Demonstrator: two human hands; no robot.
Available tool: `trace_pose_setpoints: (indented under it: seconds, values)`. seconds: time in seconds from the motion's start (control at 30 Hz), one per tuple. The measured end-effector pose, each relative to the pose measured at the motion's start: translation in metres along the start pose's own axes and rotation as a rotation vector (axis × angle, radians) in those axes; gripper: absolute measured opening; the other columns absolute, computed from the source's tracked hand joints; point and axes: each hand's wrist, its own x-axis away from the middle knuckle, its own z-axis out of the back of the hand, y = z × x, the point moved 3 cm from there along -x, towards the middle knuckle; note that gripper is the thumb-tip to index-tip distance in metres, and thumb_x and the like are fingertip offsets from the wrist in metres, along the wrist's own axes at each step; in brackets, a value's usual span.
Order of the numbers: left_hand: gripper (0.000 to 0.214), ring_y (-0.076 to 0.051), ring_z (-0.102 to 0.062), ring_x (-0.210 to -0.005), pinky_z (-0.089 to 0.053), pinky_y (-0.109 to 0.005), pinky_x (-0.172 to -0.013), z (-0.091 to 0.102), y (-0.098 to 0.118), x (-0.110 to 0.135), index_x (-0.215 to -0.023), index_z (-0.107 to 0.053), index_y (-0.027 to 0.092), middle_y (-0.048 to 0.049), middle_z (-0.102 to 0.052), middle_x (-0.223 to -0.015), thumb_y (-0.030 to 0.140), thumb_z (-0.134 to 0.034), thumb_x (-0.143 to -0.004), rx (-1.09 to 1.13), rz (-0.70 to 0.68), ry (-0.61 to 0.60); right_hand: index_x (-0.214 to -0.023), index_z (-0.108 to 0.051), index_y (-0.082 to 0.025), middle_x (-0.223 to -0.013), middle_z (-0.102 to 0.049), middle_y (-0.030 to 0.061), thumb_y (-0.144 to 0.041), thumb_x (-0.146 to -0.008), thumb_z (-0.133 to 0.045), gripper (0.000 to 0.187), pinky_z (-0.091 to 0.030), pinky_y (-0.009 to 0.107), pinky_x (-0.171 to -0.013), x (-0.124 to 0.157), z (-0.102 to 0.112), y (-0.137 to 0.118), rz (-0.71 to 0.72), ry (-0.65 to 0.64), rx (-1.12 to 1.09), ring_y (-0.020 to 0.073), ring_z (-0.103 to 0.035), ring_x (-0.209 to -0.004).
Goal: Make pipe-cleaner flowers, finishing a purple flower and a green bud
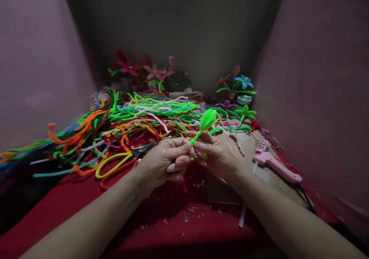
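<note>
A bright green pipe-cleaner bud (207, 119) on a short green stem sticks up between my two hands. My left hand (165, 161) is closed, its fingers pinching the stem's lower end. My right hand (219, 153) is closed too, thumb and fingers pressed on the same stem from the right. The two hands touch each other above a red cloth (178, 216). Just left of my left hand lie scissors (127, 159) with yellow and orange loop handles.
A big heap of coloured pipe cleaners (121, 120) covers the left and middle. Finished pipe-cleaner flowers (152, 72) stand at the back, more flowers (238, 84) at the back right. A pink glue gun (275, 162) lies on brown card (248, 143) at the right.
</note>
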Motion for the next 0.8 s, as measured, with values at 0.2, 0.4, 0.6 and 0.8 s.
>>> trace_pose_setpoints:
  seconds: [0.2, 0.4, 0.6, 0.8]
  values:
    - [0.016, -0.001, -0.008, -0.032, -0.019, -0.012, -0.028, 0.001, -0.001, -0.001, -0.073, -0.055, 0.016, 0.0112, -0.028, -0.043, 0.029, -0.055, -0.082, -0.011, 0.071, -0.118, -0.075, -0.070, -0.021, -0.067, -0.064, -0.0014, -0.025, -0.065, -0.072, 0.011, -0.041, 0.029, -0.071, 0.000, 0.000, -0.004, 0.112, -0.018, 0.040, 0.0120, -0.055, -0.065]
    - [0.012, -0.009, -0.046, -0.051, -0.037, -0.020, -0.050, 0.002, 0.006, 0.000, -0.077, -0.058, 0.017, 0.0018, -0.053, -0.060, 0.029, -0.057, -0.080, -0.890, -0.452, 0.391, -0.063, -0.066, -0.021, -0.071, -0.064, -0.0016, -0.023, -0.062, -0.073, 0.007, -0.041, 0.032, -0.082, 0.001, 0.001, -0.007, 0.184, 0.152, 0.059, 0.0142, -0.056, -0.074]
    - [0.018, -0.010, -0.045, -0.054, -0.035, -0.021, -0.057, 0.007, 0.002, 0.003, -0.068, -0.056, 0.019, 0.0022, -0.051, -0.059, 0.022, -0.048, -0.084, -1.288, -0.663, 0.494, -0.068, -0.069, -0.023, -0.075, -0.067, 0.0000, -0.029, -0.063, -0.073, 0.008, -0.043, 0.035, -0.083, 0.001, -0.003, -0.008, 0.226, 0.209, 0.198, 0.0185, -0.058, -0.082]
    - [0.026, -0.006, -0.039, -0.041, -0.030, -0.018, -0.042, 0.000, 0.010, 0.000, -0.061, -0.051, 0.017, 0.0045, -0.047, -0.051, 0.030, -0.051, -0.083, -0.796, -0.364, 0.399, -0.065, -0.069, -0.022, -0.075, -0.065, -0.0011, -0.025, -0.065, -0.072, 0.004, -0.041, 0.032, -0.078, 0.006, -0.006, -0.019, 0.220, 0.208, 0.345, 0.0163, -0.056, -0.079]
